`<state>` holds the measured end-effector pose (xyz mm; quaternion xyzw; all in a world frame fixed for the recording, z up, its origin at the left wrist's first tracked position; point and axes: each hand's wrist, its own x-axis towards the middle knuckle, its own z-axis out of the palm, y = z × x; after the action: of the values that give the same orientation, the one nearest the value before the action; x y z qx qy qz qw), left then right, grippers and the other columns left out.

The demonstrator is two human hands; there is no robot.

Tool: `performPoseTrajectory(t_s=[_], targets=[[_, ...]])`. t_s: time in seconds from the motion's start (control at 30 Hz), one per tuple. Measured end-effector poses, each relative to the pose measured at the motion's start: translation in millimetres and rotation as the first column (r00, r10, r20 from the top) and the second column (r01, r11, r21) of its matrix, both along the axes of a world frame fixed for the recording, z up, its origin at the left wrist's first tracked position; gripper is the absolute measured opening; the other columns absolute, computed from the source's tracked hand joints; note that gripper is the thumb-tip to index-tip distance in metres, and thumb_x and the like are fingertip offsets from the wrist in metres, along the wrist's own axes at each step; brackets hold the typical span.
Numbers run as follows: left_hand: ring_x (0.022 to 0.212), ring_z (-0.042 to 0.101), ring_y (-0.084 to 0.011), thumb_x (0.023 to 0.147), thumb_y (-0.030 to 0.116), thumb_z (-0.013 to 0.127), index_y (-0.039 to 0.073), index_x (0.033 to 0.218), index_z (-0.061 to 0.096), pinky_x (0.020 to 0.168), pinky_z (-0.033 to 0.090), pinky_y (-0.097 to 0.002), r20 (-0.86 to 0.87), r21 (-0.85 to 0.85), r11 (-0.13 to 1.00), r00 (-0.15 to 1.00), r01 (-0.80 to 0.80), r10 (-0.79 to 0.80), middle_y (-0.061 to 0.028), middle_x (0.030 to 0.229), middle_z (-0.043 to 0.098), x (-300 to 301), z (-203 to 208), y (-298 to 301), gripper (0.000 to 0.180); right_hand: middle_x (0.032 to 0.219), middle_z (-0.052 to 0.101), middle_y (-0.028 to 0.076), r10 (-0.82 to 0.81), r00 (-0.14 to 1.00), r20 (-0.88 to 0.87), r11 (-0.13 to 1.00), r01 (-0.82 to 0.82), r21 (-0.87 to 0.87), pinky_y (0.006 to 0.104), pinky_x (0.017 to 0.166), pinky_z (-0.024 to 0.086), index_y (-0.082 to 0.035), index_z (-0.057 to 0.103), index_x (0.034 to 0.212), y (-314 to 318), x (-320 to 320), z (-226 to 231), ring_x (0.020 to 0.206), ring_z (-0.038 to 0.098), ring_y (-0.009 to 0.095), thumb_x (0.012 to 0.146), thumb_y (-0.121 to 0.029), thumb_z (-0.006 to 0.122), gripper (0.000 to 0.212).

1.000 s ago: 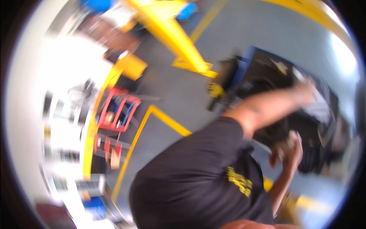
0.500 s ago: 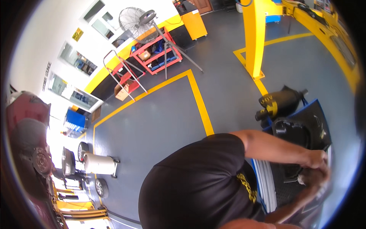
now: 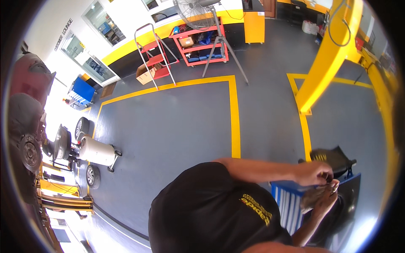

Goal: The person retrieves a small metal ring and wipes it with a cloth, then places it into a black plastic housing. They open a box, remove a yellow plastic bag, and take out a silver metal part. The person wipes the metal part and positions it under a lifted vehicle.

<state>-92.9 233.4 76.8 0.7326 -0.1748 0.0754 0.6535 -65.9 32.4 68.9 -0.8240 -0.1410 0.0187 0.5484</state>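
Note:
My left hand (image 3: pixel 314 173) reaches out to the right, its fingers pinched on a small pale part (image 3: pixel 333 184) that is too small to identify. My right hand (image 3: pixel 322 199) comes up from below and meets it, fingertips on the same part. Both hands hover over a blue machine (image 3: pixel 284 202) with white stripes, next to a dark tyre (image 3: pixel 339 213). A black housing with a yellow label (image 3: pixel 331 157) sits just above my hands. My black shirt fills the lower middle of the view.
Yellow lines mark bays on the grey floor (image 3: pixel 177 126). A yellow lift post (image 3: pixel 325 63) stands at right. Further off stand a red step ladder (image 3: pixel 154 55), a red shelf cart (image 3: pixel 200 42) and a pedestal fan (image 3: pixel 198 12). At left are a white drain tank (image 3: pixel 97 152) and a raised car (image 3: pixel 25 126).
The view has swung and steadied, and the ladder and cart now lie at the top. My hands stay together at the blue machine, which sits a little left of where it did.

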Motion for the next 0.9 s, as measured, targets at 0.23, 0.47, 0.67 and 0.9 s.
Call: performPoseTrajectory(t_s=[0.23,0.47,0.67,0.9], targets=[[0.098,0.068,-0.0386,0.092,0.011,0.075,-0.002,0.118,0.067,0.086,0.053,-0.0450,-0.090,0.103,0.978,0.977,-0.184,0.193,-0.0193,0.109,0.070,-34.9,-34.2,85.5,0.030,0.088,0.065,0.004,0.246,0.951,-0.189,0.969,-0.243,0.036,0.0290,0.074,0.046,0.003,0.066,0.102,106.5,0.1,-10.5,0.082,0.055,0.012,0.112,-0.035,0.051,0.042],[0.094,0.070,-0.0351,0.090,0.009,0.073,-0.001,0.112,0.071,0.085,0.054,-0.0436,-0.174,0.193,0.853,0.838,-0.486,0.517,-0.0190,0.103,0.070,-104.6,-80.5,169.9,0.024,0.082,0.069,0.006,0.625,0.698,-0.349,0.669,-0.709,-0.222,0.0315,0.073,0.050,0.004,0.073,0.107,223.7,3.7,-16.8,0.080,0.059,0.009,0.104,-0.029,0.062,0.035],[0.083,0.072,-0.0259,0.093,0.010,0.069,-0.001,0.113,0.071,0.079,0.056,-0.0399,-0.460,0.093,0.865,0.749,-0.493,0.476,-0.0135,0.098,0.071,-211.2,-74.9,291.7,0.022,0.080,0.069,0.006,0.767,0.277,-0.579,0.163,-0.957,-0.242,0.0323,0.073,0.051,0.004,0.072,0.102,378.4,-35.9,-14.4,0.078,0.060,0.010,0.100,-0.029,0.068,0.033],[0.085,0.071,-0.0185,0.096,0.010,0.068,-0.001,0.116,0.069,0.080,0.056,-0.0347,-0.512,-0.072,0.380,0.361,-0.922,0.779,-0.0131,0.099,0.073,-322.0,-88.9,460.9,0.023,0.086,0.068,0.003,0.891,0.187,-0.414,0.160,-0.982,-0.100,0.0335,0.074,0.052,0.002,0.067,0.103,627.7,-145.0,-51.2,0.077,0.059,0.011,0.101,-0.030,0.067,0.032]])
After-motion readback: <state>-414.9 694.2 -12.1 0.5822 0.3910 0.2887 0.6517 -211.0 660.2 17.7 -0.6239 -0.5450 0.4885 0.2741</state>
